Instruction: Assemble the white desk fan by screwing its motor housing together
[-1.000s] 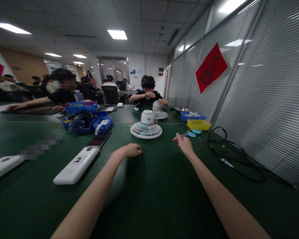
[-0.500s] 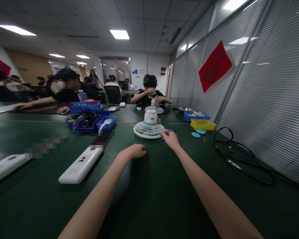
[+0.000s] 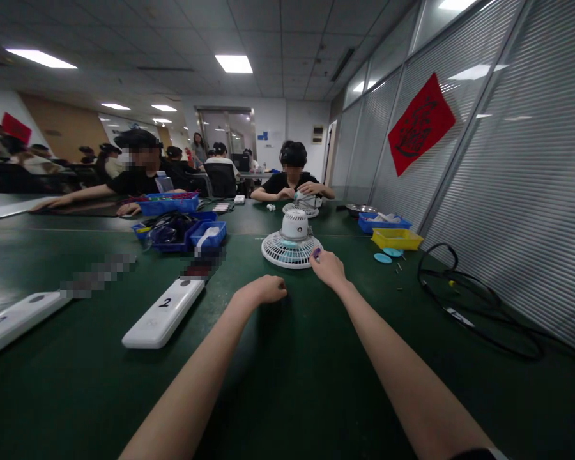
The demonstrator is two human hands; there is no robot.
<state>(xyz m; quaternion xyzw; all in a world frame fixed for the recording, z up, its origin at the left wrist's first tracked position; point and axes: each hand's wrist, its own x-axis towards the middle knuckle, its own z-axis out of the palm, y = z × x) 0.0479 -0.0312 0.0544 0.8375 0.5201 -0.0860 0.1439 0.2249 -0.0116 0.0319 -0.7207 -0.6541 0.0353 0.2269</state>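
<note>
A white fan head [image 3: 294, 226] lies grille-down on the green table, its motor housing pointing up and pale blue blades showing through the grille. At its near right rim, my right hand [image 3: 328, 267] is closed around a purple-handled screwdriver [image 3: 317, 253]; the shaft is hidden. My left hand [image 3: 264, 289] rests on the table nearer to me, apart from the fan. Its fingers are curled closed, and whatever they may hold is hidden.
Blue bins [image 3: 209, 236] with cables stand at left, near white numbered devices [image 3: 165, 313]. On the right are a yellow tray [image 3: 397, 239], light blue discs [image 3: 383, 258], small screws [image 3: 398, 268] and a coiled black cable [image 3: 460, 297]. A co-worker [image 3: 293, 182] handles another fan opposite.
The screwdriver in my right hand has turned from lying sideways to a more upright slant. My left hand stays nearly in place. The whole view has shifted slightly.
</note>
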